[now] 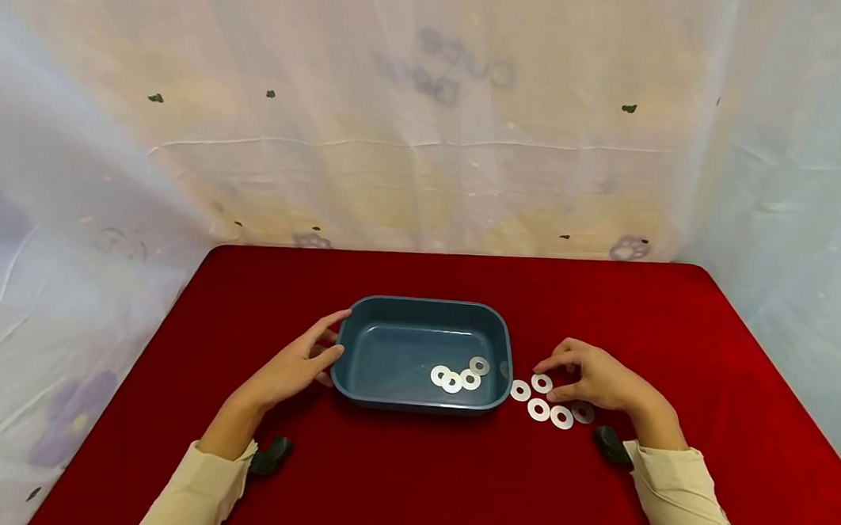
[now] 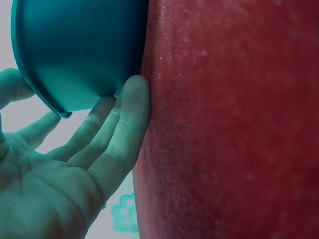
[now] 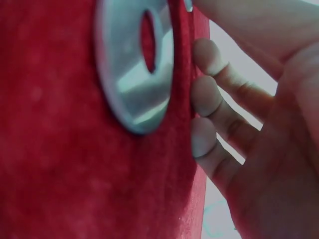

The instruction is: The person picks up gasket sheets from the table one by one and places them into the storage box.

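Note:
A blue-grey rectangular basin stands on the red cloth with several flat metal washers lying inside, toward its right end. My left hand rests against the basin's left end, fingers extended along the outer wall and thumb at the rim. To the right of the basin lie several more washers on the cloth. Over them is my right hand, its index finger and thumb spread about one washer. In the right wrist view, another washer lies flat beside the bent fingers, whose tips meet the cloth.
The red cloth covers the table, which ends at a patterned curtain behind and at both sides. A dark strap piece is at the left wrist and another at the right.

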A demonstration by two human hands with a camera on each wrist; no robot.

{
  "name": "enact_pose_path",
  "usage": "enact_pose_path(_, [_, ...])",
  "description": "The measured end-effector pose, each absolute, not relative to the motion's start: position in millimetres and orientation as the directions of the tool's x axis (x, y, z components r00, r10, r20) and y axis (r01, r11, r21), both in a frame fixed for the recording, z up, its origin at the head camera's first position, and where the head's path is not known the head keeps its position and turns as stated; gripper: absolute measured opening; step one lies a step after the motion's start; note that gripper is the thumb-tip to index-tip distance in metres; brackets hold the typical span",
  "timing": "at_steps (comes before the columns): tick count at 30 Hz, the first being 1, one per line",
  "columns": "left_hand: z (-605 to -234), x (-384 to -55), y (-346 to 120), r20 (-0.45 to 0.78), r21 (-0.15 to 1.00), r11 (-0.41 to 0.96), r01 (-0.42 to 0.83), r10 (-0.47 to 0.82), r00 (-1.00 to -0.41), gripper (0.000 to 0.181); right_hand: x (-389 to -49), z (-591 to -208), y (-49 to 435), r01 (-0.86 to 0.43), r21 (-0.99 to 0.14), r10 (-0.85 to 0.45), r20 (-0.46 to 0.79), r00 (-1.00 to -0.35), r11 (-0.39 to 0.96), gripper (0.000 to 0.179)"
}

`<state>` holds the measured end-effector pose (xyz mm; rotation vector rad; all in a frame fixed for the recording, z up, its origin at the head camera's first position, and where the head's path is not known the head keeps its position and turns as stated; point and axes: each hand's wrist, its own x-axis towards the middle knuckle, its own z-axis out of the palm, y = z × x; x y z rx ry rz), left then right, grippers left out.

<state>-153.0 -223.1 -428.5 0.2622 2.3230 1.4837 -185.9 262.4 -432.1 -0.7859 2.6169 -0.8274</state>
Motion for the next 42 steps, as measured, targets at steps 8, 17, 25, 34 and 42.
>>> enact_pose_path(8, [-425.6, -152.7, -220.8, -0.212, 0.896, 0.442, -0.037, 0.353, -0.911, 0.058, -185.2, -432.4, 263.9, -0.423, -0.580, -0.579, -0.106, -0.809, 0.697, 0.029])
enact_pose_path(17, [-423.5, -152.0, -220.5, -0.212, 0.897, 0.440, -0.038, 0.352, -0.912, 0.059, -186.2, -433.7, 265.2, -0.448, -0.531, -0.573, -0.088, -0.815, 0.719, 0.038])
enact_pose_path(25, [-420.3, -152.6, -219.0, -0.212, 0.896, 0.443, -0.040, 0.347, -0.914, 0.058, -186.0, -432.8, 265.8, -0.491, -0.522, -0.595, -0.040, -0.802, 0.697, 0.029])
enact_pose_path(34, [-422.6, -153.2, -221.7, -0.208, 0.901, 0.432, -0.037, 0.357, -0.911, 0.058, -184.6, -427.6, 267.2, -0.489, -0.518, -0.612, -0.086, -0.786, 0.702, 0.038])
enact_pose_path(42, [-421.6, -151.7, -221.7, -0.217, 0.898, 0.438, -0.045, 0.353, -0.910, 0.058, -185.1, -426.7, 265.9, -0.465, -0.534, -0.606, -0.116, -0.787, 0.706, 0.033])
